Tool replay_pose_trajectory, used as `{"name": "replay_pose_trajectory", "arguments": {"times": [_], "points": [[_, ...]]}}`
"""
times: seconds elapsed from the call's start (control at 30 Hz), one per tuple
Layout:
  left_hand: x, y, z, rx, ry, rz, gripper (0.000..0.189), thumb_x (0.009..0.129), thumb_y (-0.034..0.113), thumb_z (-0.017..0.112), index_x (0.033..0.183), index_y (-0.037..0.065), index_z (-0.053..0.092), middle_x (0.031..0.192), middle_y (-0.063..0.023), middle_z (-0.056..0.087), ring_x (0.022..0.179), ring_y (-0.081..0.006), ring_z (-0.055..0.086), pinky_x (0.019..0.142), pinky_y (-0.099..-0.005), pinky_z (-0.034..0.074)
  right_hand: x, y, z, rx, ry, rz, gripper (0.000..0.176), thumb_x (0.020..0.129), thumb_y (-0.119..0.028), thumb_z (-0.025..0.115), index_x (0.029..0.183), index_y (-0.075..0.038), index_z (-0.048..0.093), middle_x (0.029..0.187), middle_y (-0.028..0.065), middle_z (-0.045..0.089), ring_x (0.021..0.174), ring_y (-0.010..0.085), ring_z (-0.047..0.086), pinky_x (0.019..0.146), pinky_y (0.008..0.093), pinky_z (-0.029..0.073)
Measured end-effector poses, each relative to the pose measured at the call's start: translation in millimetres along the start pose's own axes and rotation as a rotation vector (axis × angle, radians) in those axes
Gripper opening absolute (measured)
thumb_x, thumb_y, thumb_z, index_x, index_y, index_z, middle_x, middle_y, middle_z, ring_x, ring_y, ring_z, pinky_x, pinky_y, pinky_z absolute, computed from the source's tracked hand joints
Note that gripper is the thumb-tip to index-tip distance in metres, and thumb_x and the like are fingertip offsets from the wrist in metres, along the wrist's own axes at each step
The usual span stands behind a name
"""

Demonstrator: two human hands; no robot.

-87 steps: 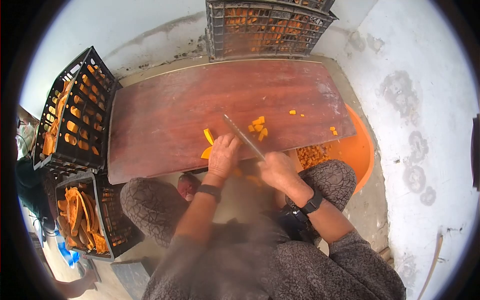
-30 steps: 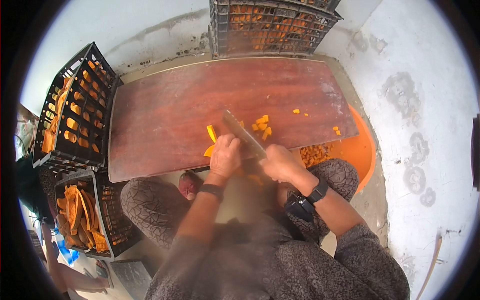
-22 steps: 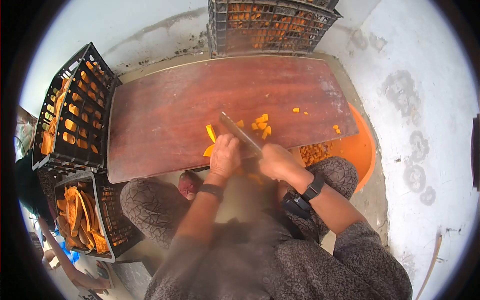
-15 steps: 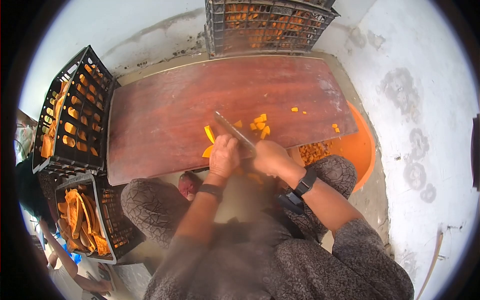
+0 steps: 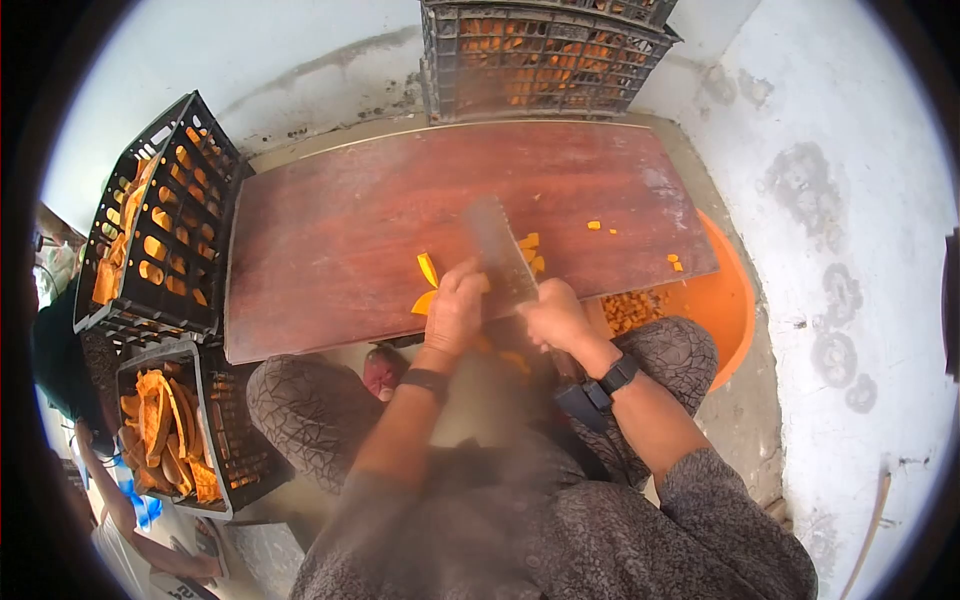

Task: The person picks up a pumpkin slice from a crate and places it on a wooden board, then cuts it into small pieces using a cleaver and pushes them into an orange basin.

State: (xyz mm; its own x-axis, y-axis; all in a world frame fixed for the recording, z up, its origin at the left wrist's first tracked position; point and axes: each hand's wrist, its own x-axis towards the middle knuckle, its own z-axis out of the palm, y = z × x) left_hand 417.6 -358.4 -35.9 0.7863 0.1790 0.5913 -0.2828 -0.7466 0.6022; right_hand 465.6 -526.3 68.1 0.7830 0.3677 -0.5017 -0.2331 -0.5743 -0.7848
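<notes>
My right hand [image 5: 556, 316] is wrapped round the handle of a wide-bladed knife [image 5: 503, 250], its blade pointing away over the red-brown board [image 5: 330, 220]. My left hand [image 5: 456, 308] is closed on an orange piece [image 5: 485, 283] at the left side of the blade, mostly hidden by the fingers. Two orange slices, one narrow [image 5: 427, 270] and one wider [image 5: 423, 303], lie just left of my left hand. Cut orange chunks [image 5: 531, 250] lie right of the blade, partly behind it.
An orange tub [image 5: 738, 300] with many small cubes stands under the board's right end. Black crates of orange pieces stand at the left [image 5: 185, 215], lower left [image 5: 228, 430] and back [image 5: 540, 65]. Another person's arm [image 5: 150, 545] shows at lower left. Small bits [image 5: 674, 262] lie on the board's right.
The knife has swung more upright and its broad face now shows, covering some of the chunks. My right hand has shifted slightly right and down. The view has moved slightly.
</notes>
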Motion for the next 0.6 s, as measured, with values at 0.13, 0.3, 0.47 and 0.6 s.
{"name": "replay_pose_trajectory", "arguments": {"times": [0.13,0.3,0.47,0.6], "points": [[9,4,-8,-0.018,0.101,-0.015,0.017,0.088,0.0,0.058,0.103,0.004,0.061,0.121,-0.0194,0.06,0.109,-0.0381,0.06,0.091,-0.0432,0.051,-8,-3,-2,0.085,0.029,0.036,0.018,0.089,-0.009,0.059,0.077,0.003,0.054,0.059,0.0111,0.058,0.046,0.0195,0.058,0.041,0.0351,0.045],[18,7,-27,0.054,0.236,-0.068,0.016,0.09,0.001,0.06,0.105,0.004,0.059,0.119,-0.0195,0.06,0.101,-0.0406,0.062,0.083,-0.045,0.054,-16,-1,1,0.075,-0.064,0.028,0.021,0.09,-0.011,0.06,0.076,0.003,0.054,0.058,0.0116,0.058,0.044,0.019,0.057,0.041,0.0351,0.045],[9,-1,-34,0.216,0.206,-0.185,0.032,0.084,0.007,0.069,0.113,0.004,0.055,0.125,-0.0204,0.055,0.113,-0.0408,0.055,0.094,-0.0477,0.046,-15,4,11,0.029,-0.133,0.014,0.021,0.09,-0.012,0.061,0.076,0.003,0.055,0.058,0.0115,0.059,0.044,0.0196,0.058,0.041,0.0355,0.046],[-4,-4,-31,0.393,0.069,-0.285,0.055,0.08,0.02,0.076,0.126,0.003,0.05,0.132,-0.0214,0.049,0.12,-0.0406,0.048,0.102,-0.0494,0.037,-12,4,4,-0.031,-0.078,0.029,0.022,0.09,-0.014,0.061,0.079,0.005,0.058,0.058,0.0123,0.06,0.047,0.022,0.062,0.043,0.0371,0.048]]}}
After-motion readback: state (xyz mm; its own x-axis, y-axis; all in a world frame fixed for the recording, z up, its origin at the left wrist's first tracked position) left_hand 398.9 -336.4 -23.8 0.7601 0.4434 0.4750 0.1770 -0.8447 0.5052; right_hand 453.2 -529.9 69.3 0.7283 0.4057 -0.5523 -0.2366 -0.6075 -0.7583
